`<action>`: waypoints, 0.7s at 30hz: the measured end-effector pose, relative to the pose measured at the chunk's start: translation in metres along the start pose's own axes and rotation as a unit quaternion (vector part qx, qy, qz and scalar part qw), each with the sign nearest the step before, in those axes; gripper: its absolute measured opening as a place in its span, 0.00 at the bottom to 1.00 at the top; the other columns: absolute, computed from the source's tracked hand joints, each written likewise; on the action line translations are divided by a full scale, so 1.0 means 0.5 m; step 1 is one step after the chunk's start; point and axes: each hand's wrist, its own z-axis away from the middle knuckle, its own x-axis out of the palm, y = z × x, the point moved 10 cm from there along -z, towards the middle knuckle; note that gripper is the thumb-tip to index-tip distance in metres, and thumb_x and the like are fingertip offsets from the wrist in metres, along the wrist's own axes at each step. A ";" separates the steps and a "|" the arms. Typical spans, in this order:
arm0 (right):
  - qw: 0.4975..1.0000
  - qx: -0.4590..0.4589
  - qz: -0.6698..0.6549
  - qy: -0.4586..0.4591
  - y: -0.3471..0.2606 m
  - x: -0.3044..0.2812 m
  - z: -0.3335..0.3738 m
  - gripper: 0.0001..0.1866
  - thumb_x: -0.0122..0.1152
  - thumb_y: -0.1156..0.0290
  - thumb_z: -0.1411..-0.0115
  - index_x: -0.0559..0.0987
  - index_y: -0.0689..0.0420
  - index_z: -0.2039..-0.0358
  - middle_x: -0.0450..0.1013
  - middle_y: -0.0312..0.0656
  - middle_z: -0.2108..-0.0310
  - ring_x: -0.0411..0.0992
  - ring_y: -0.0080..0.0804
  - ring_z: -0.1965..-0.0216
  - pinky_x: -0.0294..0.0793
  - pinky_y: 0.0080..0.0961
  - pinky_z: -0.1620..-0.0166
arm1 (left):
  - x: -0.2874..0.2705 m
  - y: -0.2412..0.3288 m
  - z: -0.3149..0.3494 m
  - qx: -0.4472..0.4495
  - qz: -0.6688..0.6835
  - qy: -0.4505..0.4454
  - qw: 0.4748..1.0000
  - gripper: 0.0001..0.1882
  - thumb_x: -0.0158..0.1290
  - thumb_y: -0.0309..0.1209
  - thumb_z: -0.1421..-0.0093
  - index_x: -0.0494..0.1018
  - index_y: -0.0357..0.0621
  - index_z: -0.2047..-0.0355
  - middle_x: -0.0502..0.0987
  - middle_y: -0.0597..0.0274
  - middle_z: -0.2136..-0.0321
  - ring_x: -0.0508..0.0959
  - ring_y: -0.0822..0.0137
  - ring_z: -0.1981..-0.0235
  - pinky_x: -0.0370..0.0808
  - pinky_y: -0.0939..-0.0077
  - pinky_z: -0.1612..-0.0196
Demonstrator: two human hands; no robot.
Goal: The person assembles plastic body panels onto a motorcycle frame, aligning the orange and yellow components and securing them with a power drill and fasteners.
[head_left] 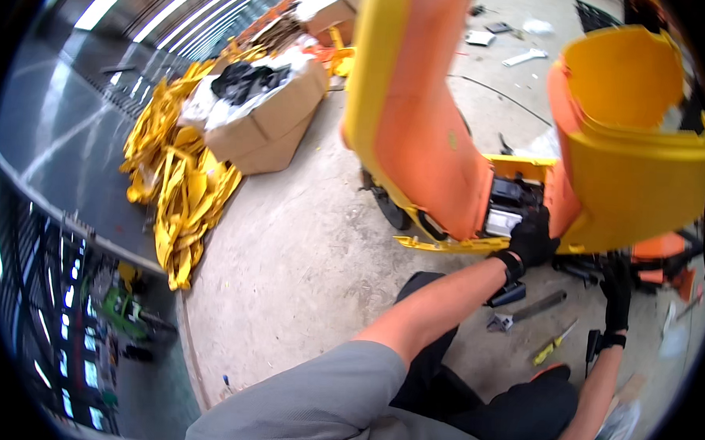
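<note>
An orange and yellow scooter body (432,113) stands before me, with a tall rear section on the left and a rounded yellow front cowl (638,173) on the right. Between them is an open floor compartment (520,161) holding black and silver parts. My left hand (532,240), in a black glove, rests at the near edge of this compartment; its fingers blend into the dark parts. Lower right, my gloved right hand (617,290) reaches up to black parts below the cowl, its fingertips hard to make out. An adjustable wrench (525,312) and a yellow-handled screwdriver (553,345) lie on the floor below.
Yellow plastic panels (184,197) are heaped at left, beside a cardboard box (266,130) with white lining and black items. A light spanner (525,58) and a dark cable (500,93) lie beyond the scooter. A green vehicle (124,304) stands far left.
</note>
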 end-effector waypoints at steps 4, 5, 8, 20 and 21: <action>0.995 -0.068 0.058 -0.051 0.037 0.033 -0.083 0.29 0.54 0.73 0.37 0.58 0.57 0.36 0.63 0.36 0.41 0.63 0.22 0.44 0.65 0.22 0.46 | -0.043 0.010 0.036 -0.019 0.060 -0.005 0.998 0.43 0.51 0.47 0.42 0.48 0.29 0.37 0.53 0.35 0.37 0.53 0.45 0.34 0.53 0.62 0.34; 0.997 -0.016 0.048 -0.059 0.062 0.041 -0.090 0.29 0.52 0.74 0.36 0.58 0.58 0.36 0.62 0.37 0.40 0.62 0.23 0.44 0.65 0.21 0.46 | -0.051 0.009 0.037 -0.025 0.060 0.000 0.998 0.43 0.51 0.47 0.42 0.48 0.29 0.37 0.53 0.35 0.37 0.53 0.45 0.34 0.53 0.62 0.34; 0.997 -0.018 -0.006 -0.075 0.153 -0.001 -0.145 0.29 0.53 0.71 0.36 0.57 0.58 0.36 0.61 0.37 0.40 0.63 0.24 0.44 0.65 0.21 0.46 | -0.035 0.049 0.033 -0.003 0.041 0.002 0.999 0.43 0.53 0.44 0.44 0.48 0.30 0.37 0.58 0.33 0.41 0.56 0.41 0.37 0.57 0.58 0.37; 0.986 -0.135 0.096 -0.017 0.139 0.006 -0.177 0.26 0.53 0.72 0.38 0.62 0.62 0.39 0.62 0.40 0.42 0.61 0.30 0.43 0.59 0.26 0.41 | 0.022 0.058 -0.036 0.074 -0.040 0.008 0.996 0.41 0.57 0.41 0.47 0.54 0.27 0.41 0.64 0.27 0.49 0.68 0.38 0.48 0.66 0.54 0.45; 0.974 -0.205 0.089 0.034 0.140 -0.064 -0.164 0.25 0.55 0.75 0.39 0.64 0.63 0.42 0.64 0.42 0.44 0.62 0.32 0.44 0.59 0.29 0.40 | 0.063 0.094 -0.049 0.129 -0.076 0.000 0.989 0.40 0.57 0.40 0.47 0.55 0.26 0.42 0.64 0.26 0.49 0.68 0.38 0.48 0.66 0.54 0.45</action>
